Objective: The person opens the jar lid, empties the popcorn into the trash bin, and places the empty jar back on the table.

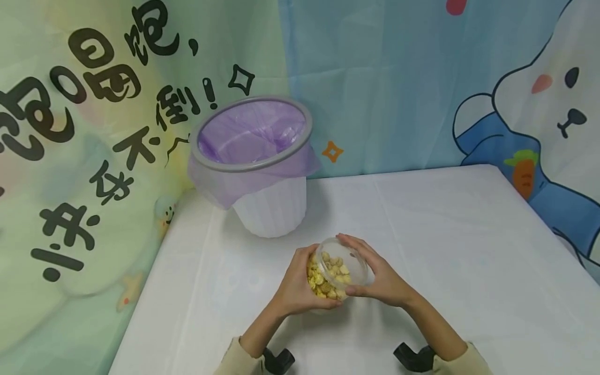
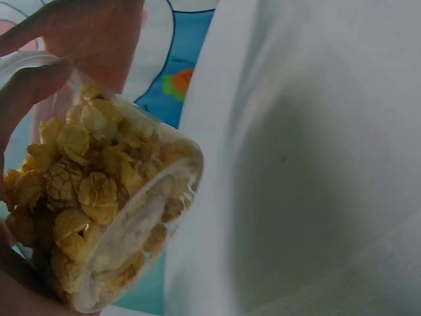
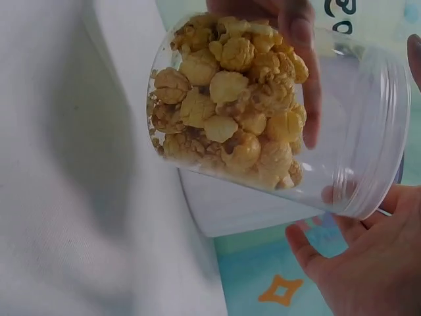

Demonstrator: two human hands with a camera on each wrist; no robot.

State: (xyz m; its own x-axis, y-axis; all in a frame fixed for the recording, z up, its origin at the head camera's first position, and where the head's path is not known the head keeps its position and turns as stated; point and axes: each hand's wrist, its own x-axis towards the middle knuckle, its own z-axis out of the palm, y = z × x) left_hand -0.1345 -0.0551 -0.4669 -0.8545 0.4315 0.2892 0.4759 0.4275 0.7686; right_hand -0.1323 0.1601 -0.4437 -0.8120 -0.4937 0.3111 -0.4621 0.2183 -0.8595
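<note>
A clear plastic jar partly filled with yellow popcorn is tilted over the table in front of me. My left hand grips it round the body, thumb on the near side and fingers on the far side. At the jar's round upper end, my right hand holds the rim between thumb and curled fingers. The right wrist view has that ridged end toward the right hand, some fingertips showing behind the plastic. Popcorn lies toward the jar's base in the left wrist view.
Behind the hands stands a white bin with a grey rim and a purple bag liner. A white cloth covers the table. A printed backdrop hangs along its back and left sides.
</note>
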